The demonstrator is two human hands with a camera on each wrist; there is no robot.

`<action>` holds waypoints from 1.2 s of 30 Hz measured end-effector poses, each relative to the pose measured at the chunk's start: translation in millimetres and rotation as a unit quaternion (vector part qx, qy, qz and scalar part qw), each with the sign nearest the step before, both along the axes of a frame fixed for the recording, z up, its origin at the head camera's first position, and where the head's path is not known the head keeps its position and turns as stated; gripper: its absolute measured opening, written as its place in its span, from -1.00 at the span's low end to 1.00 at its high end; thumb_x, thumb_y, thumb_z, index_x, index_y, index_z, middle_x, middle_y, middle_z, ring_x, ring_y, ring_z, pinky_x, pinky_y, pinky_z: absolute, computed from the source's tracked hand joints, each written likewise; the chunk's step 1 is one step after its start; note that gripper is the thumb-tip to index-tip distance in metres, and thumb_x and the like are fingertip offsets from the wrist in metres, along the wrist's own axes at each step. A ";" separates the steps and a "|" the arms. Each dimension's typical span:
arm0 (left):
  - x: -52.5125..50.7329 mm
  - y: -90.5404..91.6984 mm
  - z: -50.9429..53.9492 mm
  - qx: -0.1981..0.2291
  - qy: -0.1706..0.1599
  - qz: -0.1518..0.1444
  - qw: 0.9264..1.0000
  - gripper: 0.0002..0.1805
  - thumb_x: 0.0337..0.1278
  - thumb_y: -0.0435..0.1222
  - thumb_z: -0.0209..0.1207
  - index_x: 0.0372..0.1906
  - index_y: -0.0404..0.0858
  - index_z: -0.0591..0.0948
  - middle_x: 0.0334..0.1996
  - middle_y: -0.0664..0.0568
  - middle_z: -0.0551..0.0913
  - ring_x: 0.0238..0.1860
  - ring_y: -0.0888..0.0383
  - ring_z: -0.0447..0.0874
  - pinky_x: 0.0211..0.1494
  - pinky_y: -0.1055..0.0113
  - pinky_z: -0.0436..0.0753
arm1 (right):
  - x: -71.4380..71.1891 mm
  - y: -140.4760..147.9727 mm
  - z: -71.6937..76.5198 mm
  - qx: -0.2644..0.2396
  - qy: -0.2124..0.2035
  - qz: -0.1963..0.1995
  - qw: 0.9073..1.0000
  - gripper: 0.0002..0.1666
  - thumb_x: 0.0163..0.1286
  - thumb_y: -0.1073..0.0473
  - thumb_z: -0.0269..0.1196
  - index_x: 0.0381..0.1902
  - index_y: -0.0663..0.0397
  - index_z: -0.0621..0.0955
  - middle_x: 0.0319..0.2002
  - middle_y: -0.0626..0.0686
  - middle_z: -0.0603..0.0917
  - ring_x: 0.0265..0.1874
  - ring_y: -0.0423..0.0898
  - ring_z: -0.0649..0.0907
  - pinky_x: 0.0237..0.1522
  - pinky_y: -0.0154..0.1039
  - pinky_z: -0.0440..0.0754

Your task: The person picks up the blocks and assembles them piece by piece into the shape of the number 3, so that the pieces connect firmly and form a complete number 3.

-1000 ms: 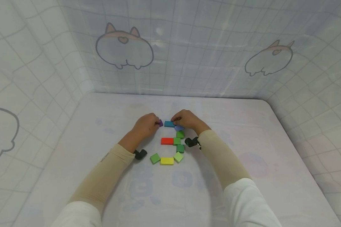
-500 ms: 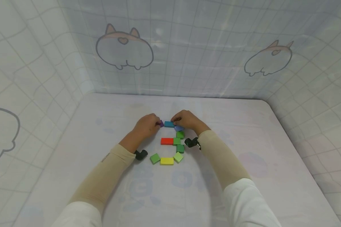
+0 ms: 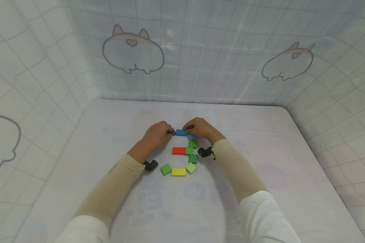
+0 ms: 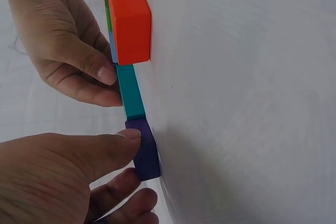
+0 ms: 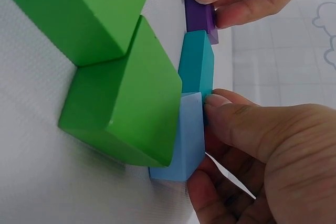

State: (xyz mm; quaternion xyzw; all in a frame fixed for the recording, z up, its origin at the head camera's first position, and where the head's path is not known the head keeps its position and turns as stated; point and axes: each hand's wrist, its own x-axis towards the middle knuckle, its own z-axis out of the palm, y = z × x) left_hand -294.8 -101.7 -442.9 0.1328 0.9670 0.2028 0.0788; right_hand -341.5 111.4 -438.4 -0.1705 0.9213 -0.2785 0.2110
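In the head view my left hand is at the far left end of a row of blocks, pinching a purple block between thumb and fingers. The purple block meets the end of a teal block. My right hand grips the other end of the teal block, its thumb on the corner beside a light blue block. Other right-hand fingers lie by the light blue block and are partly hidden. Green blocks continue the curve toward the person.
A red block points left from the middle green block. Nearer the person lie a yellow block, a light green block and another green block. The white-covered table meets a grid-patterned curtain.
My left hand has slid the purple block slightly right, closing the small gap to the teal block. The right hand has stayed in place.
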 end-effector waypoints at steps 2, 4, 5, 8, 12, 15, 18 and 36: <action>-0.2 -0.1 -0.2 -0.001 0.000 -0.001 1.000 -0.78 0.27 -0.27 0.29 -0.02 -0.19 0.71 -0.19 0.02 0.61 -0.16 0.07 0.56 0.06 0.17 0.64 | -0.1 0.1 -0.7 -0.002 0.001 0.000 1.000 -0.73 0.46 0.13 0.23 0.05 -0.11 0.73 -0.02 -0.11 0.70 0.04 -0.08 0.54 0.17 -0.09 0.57; -0.1 -0.1 -0.3 0.000 -0.002 -0.001 1.000 -0.78 0.27 -0.27 0.29 -0.02 -0.19 0.71 -0.19 0.02 0.61 -0.16 0.07 0.56 0.06 0.17 0.64 | -0.5 0.1 -1.5 -0.003 0.002 -0.001 1.000 -0.73 0.46 0.13 0.23 0.05 -0.11 0.73 -0.02 -0.11 0.70 0.04 -0.07 0.54 0.17 -0.09 0.57; -0.1 -0.2 -0.8 0.001 -0.001 0.000 1.000 -0.78 0.27 -0.27 0.29 -0.02 -0.18 0.71 -0.20 0.03 0.60 -0.16 0.07 0.56 0.06 0.17 0.64 | -0.4 0.1 -1.7 -0.004 0.002 -0.001 1.000 -0.73 0.46 0.13 0.23 0.05 -0.12 0.73 -0.01 -0.10 0.70 0.05 -0.07 0.54 0.17 -0.09 0.57; 0.0 -0.7 -1.5 0.003 -0.002 -0.001 1.000 -0.78 0.27 -0.27 0.29 -0.02 -0.18 0.71 -0.21 0.03 0.60 -0.17 0.07 0.56 0.05 0.18 0.64 | -0.2 0.0 -2.3 -0.005 0.000 -0.003 1.000 -0.73 0.46 0.11 0.24 0.05 -0.12 0.73 -0.01 -0.10 0.70 0.05 -0.06 0.54 0.17 -0.07 0.56; -0.1 -1.3 -2.7 0.003 0.002 -0.004 1.000 -0.77 0.26 -0.26 0.29 -0.01 -0.19 0.71 -0.20 0.03 0.60 -0.16 0.07 0.56 0.05 0.18 0.64 | 0.2 0.2 -2.1 -0.005 -0.002 -0.005 1.000 -0.73 0.45 0.09 0.24 0.05 -0.13 0.73 0.00 -0.10 0.69 0.04 -0.07 0.54 0.17 -0.07 0.56; -0.4 -1.7 -3.2 0.000 0.005 -0.005 1.000 -0.76 0.27 -0.25 0.29 0.00 -0.19 0.70 -0.20 0.02 0.60 -0.16 0.07 0.56 0.05 0.17 0.64 | 0.2 0.4 -2.1 -0.005 0.001 -0.002 1.000 -0.73 0.45 0.09 0.25 0.05 -0.13 0.73 -0.01 -0.11 0.70 0.03 -0.08 0.55 0.17 -0.08 0.56; -0.6 -1.7 -3.6 -0.003 0.005 -0.007 1.000 -0.76 0.27 -0.24 0.29 0.00 -0.19 0.70 -0.20 0.03 0.60 -0.17 0.08 0.56 0.05 0.18 0.64 | -0.1 0.8 -2.4 -0.004 0.004 0.001 1.000 -0.73 0.45 0.09 0.25 0.05 -0.13 0.73 -0.02 -0.12 0.70 0.02 -0.09 0.56 0.17 -0.09 0.56; 0.6 -2.0 -3.9 0.002 0.016 -0.017 1.000 -0.78 0.26 -0.28 0.29 -0.02 -0.18 0.71 -0.19 0.02 0.60 -0.16 0.08 0.57 0.06 0.17 0.64 | -1.1 1.4 -4.1 -0.007 0.001 -0.003 1.000 -0.74 0.45 0.11 0.24 0.03 -0.14 0.74 -0.02 -0.12 0.70 0.03 -0.08 0.54 0.17 -0.08 0.56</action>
